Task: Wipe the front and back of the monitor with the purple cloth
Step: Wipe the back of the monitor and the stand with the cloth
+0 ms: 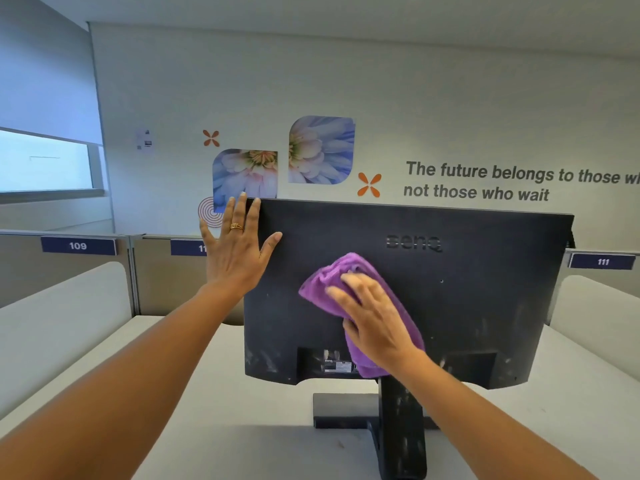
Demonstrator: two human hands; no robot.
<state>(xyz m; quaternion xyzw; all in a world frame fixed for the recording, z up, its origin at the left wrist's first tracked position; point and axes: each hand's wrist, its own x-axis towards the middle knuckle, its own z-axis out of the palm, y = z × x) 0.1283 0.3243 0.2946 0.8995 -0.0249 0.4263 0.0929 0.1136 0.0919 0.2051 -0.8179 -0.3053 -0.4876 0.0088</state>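
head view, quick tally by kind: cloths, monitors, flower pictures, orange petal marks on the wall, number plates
purple cloth: 1
black flat monitor: 1
blue-and-pink flower pictures: 2
orange four-petal wall marks: 2
navy number plates: 3
total: 9

A single wide-angle camera, worn on the person's head, looked forward and slightly down across the worktop point(242, 410). It sat within arm's reach of the monitor point(485, 306), whose back filled the centre. The left hand point(235, 251) reached in from 7 o'clock and the right hand point(374, 317) from 5 o'clock. The wall point(450, 98) lay beyond at 12 o'clock.
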